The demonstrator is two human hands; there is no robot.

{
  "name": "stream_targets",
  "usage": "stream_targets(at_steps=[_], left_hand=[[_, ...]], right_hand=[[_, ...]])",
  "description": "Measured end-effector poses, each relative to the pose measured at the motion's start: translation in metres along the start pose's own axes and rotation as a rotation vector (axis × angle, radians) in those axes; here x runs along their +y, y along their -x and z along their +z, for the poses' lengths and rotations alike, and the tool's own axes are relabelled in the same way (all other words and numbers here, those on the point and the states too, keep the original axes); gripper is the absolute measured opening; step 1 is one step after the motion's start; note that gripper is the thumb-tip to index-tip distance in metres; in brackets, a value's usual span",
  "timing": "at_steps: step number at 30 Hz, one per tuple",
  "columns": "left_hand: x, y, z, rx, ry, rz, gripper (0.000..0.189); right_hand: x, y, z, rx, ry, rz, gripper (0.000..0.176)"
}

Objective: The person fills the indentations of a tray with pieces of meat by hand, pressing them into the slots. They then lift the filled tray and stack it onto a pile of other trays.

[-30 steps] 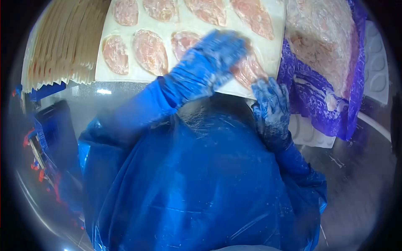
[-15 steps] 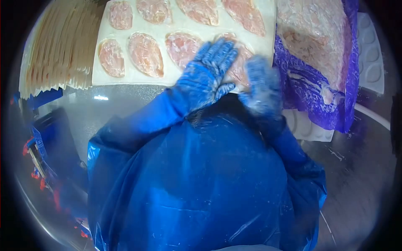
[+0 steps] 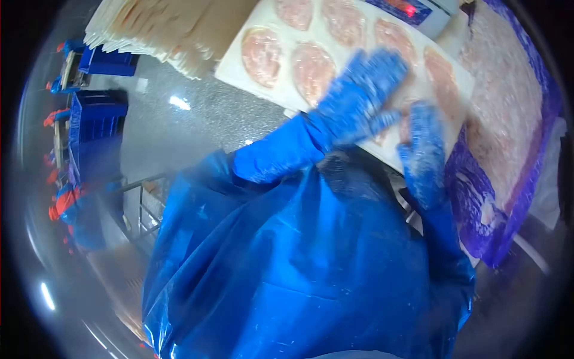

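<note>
Gloved fingers (image 3: pixel 385 66) of the left hand (image 3: pixel 359 99) lie spread flat on a white sheet (image 3: pixel 236 72) of raw fillets (image 3: pixel 313 69). The right hand (image 3: pixel 423 146) rests beside it, fingers close together, at the sheet's near edge. The sheet lies on the grey bench (image 3: pixel 197 119), beside a purple bag of meat (image 3: pixel 508 119).

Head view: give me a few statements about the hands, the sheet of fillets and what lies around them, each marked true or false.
1. The left hand and right hand are gloved in blue. True.
2. The left hand lies flat on the white sheet. True.
3. The right hand is inside the purple bag. False: it rests at the sheet's near edge, beside the bag.
4. The sheet is bare. False: raw fillets lie on it in rows.
5. The stack of sheets lies right of the bag. False: it is at the upper left.
</note>
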State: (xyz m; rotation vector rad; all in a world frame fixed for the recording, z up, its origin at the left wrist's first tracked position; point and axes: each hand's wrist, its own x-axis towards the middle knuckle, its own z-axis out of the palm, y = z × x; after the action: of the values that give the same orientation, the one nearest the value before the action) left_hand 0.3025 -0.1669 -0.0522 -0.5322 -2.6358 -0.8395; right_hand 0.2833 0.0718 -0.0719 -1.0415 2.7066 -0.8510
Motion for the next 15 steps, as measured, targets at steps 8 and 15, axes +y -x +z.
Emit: stream_targets(at_steps=[8, 15], left_hand=[[-0.128, 0.049, -0.050, -0.037, -0.492, -0.212, 0.075], [-0.119, 0.048, -0.048, -0.053, -0.440, -0.196, 0.073]], right_hand=[[0.110, -0.093, -0.031, 0.639, 0.436, -0.097, 0.053], [0.165, -0.121, -0.038, 0.625, 0.444, 0.022, 0.031]])
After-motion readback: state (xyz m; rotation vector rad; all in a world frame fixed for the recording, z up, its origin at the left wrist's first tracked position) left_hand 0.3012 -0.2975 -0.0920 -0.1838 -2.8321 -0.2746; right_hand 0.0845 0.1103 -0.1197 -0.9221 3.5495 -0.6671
